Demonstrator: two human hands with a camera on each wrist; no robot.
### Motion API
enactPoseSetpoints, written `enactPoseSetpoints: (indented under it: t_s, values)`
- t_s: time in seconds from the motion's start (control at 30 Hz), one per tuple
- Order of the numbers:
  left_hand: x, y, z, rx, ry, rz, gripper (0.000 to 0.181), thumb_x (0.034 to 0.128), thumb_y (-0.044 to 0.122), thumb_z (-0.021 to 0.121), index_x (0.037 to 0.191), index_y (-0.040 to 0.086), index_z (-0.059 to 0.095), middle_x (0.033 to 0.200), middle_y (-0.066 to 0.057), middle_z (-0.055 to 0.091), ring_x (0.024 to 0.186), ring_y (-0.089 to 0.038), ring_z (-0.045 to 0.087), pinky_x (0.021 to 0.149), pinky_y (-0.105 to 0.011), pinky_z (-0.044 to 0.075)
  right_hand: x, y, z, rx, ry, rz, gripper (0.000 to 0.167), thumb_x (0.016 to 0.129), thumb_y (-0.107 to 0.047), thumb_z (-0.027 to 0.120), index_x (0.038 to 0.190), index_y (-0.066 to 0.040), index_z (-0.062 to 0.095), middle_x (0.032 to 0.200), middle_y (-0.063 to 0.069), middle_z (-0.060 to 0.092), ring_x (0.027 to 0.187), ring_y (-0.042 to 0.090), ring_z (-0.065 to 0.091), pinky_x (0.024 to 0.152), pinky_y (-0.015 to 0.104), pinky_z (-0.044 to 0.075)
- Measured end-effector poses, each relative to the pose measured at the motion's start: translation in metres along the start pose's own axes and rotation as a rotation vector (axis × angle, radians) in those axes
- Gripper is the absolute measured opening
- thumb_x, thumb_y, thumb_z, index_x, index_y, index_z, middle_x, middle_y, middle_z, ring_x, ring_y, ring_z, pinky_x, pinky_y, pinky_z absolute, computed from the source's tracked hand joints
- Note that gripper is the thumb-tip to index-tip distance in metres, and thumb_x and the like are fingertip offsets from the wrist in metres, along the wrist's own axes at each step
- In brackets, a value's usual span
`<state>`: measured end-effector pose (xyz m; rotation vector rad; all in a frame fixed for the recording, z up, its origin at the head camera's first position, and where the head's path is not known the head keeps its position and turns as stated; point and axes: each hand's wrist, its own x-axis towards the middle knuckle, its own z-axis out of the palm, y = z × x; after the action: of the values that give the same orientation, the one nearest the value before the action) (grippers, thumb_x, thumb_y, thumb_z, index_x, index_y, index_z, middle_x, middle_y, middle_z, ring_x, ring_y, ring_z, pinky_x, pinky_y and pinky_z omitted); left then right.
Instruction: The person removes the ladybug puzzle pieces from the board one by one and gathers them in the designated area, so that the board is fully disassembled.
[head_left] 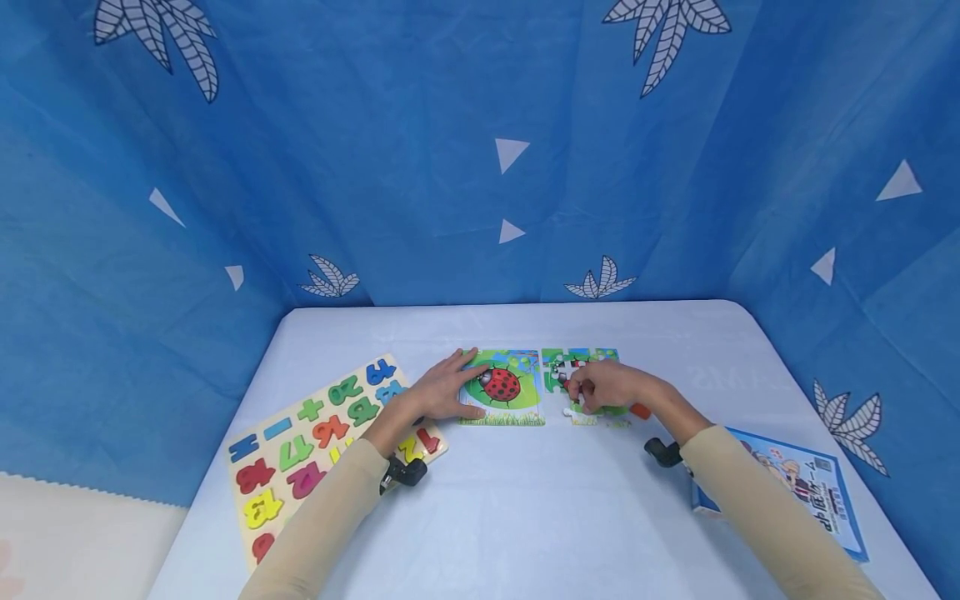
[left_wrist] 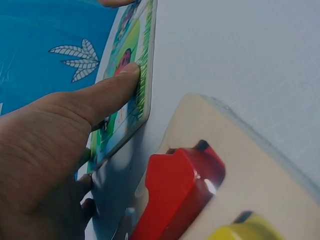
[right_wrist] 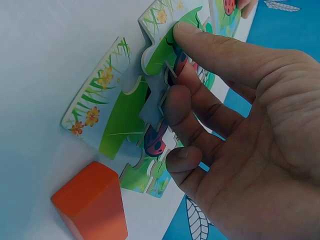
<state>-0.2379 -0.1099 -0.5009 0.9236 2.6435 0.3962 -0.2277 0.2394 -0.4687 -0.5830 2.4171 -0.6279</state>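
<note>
My left hand [head_left: 447, 386] lies with fingers spread on a square ladybug picture board [head_left: 501, 408]. Its thumb presses the lower edge, over the printed grass, in the left wrist view. Just to the right, several jigsaw pieces [head_left: 553, 358] make up a matching ladybug picture with gaps between them. Over these pieces is my right hand [head_left: 611, 385], its fingers curled. In the right wrist view its thumb and index finger pinch a green puzzle piece [right_wrist: 159, 47] with flowers and grass. Part of the ladybug is hidden behind the fingers there. A grass corner piece [right_wrist: 97, 95] lies nearby.
An orange block [right_wrist: 92, 200] stands beside the jigsaw pieces. Left of the picture, under my left forearm, lies a wooden number board [head_left: 292, 417] with colourful raised numbers. A blue-and-white box [head_left: 832, 492] sits at the right, partly under my right sleeve. Blue curtains [head_left: 450, 167] surround the table.
</note>
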Motion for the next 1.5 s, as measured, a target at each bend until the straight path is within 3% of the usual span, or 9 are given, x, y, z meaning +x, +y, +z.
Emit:
enactPoseSetpoints:
  t_s: [0.9,1.2,1.37,1.5]
  values:
    - [0.000,0.000,0.000,0.028,-0.008,0.003,0.089,0.0901,0.061,0.066,0.160,0.020,0.030,0.170,-0.010,0.007,0.155,-0.039,0.006,0.121,-0.056,0.018,-0.002,-0.003,0.003,-0.035,0.024,0.021,0.016,0.086,-0.009,0.079,0.095,-0.018,0.069,0.077,-0.001,0.059,0.071,0.017,0.053,0.066,0.031,0.044]
    - [0.000,-0.001,0.001,0.101,-0.043,0.009,0.096,0.0889,0.067,0.061,0.163,0.021,0.020,0.170,-0.010,0.002,0.155,-0.037,0.002,0.123,-0.054,0.014,0.010,-0.021,0.001,0.009,0.040,-0.035,0.014,0.089,-0.009,0.075,0.101,-0.015,0.072,0.075,0.000,0.057,0.064,0.014,0.048,0.062,0.029,0.042]
    - [-0.001,-0.001,0.001,0.094,-0.052,0.002,0.105,0.0825,0.070,0.067,0.163,0.022,0.020,0.170,-0.009,0.001,0.155,-0.036,0.000,0.122,-0.055,0.015,0.021,-0.037,0.005,0.010,0.044,-0.092,0.015,0.092,-0.010,0.073,0.105,-0.014,0.072,0.076,-0.001,0.057,0.061,0.013,0.046,0.058,0.029,0.040]
    - [-0.003,0.000,0.002,0.073,-0.055,-0.004,0.108,0.0804,0.071,0.069,0.163,0.023,0.019,0.170,-0.008,0.000,0.156,-0.035,-0.002,0.123,-0.056,0.014,0.034,-0.048,0.014,0.005,0.046,-0.136,0.018,0.091,-0.012,0.074,0.109,-0.014,0.072,0.082,-0.002,0.061,0.069,0.013,0.052,0.064,0.030,0.045]
